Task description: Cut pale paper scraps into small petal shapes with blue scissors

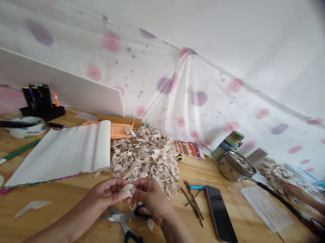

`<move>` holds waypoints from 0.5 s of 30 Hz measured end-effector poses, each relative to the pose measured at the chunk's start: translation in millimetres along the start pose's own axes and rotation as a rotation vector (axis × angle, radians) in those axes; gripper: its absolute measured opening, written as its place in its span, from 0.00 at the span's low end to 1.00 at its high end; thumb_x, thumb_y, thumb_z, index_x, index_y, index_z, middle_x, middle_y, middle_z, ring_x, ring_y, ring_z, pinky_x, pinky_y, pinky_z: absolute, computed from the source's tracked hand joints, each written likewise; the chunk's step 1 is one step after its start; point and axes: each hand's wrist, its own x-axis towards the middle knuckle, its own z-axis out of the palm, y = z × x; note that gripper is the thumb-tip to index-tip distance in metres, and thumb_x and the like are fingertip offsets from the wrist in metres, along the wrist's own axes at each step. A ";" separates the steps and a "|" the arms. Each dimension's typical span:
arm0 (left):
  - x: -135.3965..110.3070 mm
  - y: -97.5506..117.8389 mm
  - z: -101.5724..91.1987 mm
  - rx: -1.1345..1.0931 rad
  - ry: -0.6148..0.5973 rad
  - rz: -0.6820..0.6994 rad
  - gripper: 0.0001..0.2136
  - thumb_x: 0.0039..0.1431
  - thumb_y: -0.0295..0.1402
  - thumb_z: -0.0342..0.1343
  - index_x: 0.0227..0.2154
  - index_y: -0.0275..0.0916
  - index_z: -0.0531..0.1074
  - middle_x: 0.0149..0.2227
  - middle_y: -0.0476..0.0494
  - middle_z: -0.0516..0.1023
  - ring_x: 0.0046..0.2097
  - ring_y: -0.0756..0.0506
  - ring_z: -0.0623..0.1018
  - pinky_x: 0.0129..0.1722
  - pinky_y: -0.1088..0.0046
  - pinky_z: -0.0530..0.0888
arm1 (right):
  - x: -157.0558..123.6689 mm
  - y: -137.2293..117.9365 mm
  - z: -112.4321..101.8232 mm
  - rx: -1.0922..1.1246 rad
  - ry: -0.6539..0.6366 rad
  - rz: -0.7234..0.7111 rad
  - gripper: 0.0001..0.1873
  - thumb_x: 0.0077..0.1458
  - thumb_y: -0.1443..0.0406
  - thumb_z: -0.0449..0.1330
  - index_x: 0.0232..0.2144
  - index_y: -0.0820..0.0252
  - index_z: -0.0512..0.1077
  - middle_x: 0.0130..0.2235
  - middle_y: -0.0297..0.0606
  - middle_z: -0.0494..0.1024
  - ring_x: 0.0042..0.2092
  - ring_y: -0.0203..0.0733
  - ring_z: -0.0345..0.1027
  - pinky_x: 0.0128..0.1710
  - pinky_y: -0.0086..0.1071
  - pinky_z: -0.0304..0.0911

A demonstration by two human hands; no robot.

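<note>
My left hand [107,192] and my right hand [149,197] meet over the wooden table [63,218], both pinching one small pale scrap [126,190] between their fingertips. Just behind them lies a heap of dried, torn pale scraps [146,155]. Under my wrists rest scissors [128,225] with dark handles, blades pointing left.
A partly rolled white sheet [67,150] lies at left, with a marker stand [41,101], a tape roll [27,127] and a white board [57,82] behind. To the right are thin sticks [193,202], a phone [220,218], a metal pot [235,165], crayons [189,149] and another scrap pile [275,170].
</note>
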 end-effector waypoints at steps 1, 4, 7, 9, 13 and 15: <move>2.0 -0.6 -0.9 -0.009 0.000 0.008 0.14 0.41 0.40 0.69 0.29 0.38 0.77 0.27 0.46 0.79 0.32 0.43 0.77 0.35 0.69 0.72 | 0.1 0.2 0.6 -0.005 -0.006 0.001 0.22 0.34 0.49 0.70 0.22 0.62 0.74 0.16 0.26 0.66 0.22 0.31 0.57 0.26 0.27 0.50; 6.8 -2.0 -3.1 -0.040 -0.015 0.014 0.14 0.39 0.41 0.70 0.28 0.38 0.78 0.26 0.46 0.79 0.30 0.44 0.77 0.33 0.70 0.72 | 1.5 1.5 0.4 -0.011 -0.003 0.005 0.23 0.34 0.47 0.68 0.22 0.60 0.72 0.17 0.26 0.66 0.21 0.30 0.54 0.24 0.27 0.49; 8.7 -6.4 -5.8 -0.035 0.053 -0.005 0.16 0.34 0.41 0.71 0.27 0.38 0.78 0.25 0.46 0.79 0.29 0.45 0.76 0.30 0.71 0.71 | 4.1 5.1 -0.3 -0.030 0.000 0.005 0.23 0.33 0.47 0.68 0.21 0.59 0.70 0.19 0.27 0.67 0.22 0.30 0.56 0.24 0.26 0.49; 7.8 -9.8 -6.6 -0.007 0.133 -0.014 0.17 0.33 0.41 0.72 0.28 0.39 0.78 0.26 0.47 0.79 0.30 0.44 0.76 0.29 0.71 0.71 | 5.8 8.5 -0.8 -0.072 -0.006 0.003 0.22 0.32 0.48 0.68 0.20 0.59 0.68 0.20 0.27 0.67 0.23 0.31 0.56 0.24 0.26 0.50; 4.1 -11.5 -3.3 0.089 0.178 -0.043 0.17 0.35 0.43 0.70 0.29 0.39 0.78 0.28 0.46 0.79 0.31 0.43 0.76 0.30 0.71 0.71 | 6.7 10.8 -7.3 -0.232 0.005 -0.023 0.14 0.38 0.57 0.66 0.21 0.59 0.68 0.20 0.26 0.65 0.22 0.30 0.54 0.22 0.26 0.48; 3.8 -10.2 -1.3 0.086 0.214 -0.064 0.17 0.33 0.42 0.71 0.28 0.39 0.78 0.26 0.47 0.78 0.29 0.46 0.74 0.28 0.72 0.70 | 6.0 5.8 -17.1 -0.343 0.057 -0.052 0.07 0.43 0.63 0.63 0.22 0.59 0.68 0.19 0.25 0.64 0.22 0.30 0.54 0.22 0.25 0.49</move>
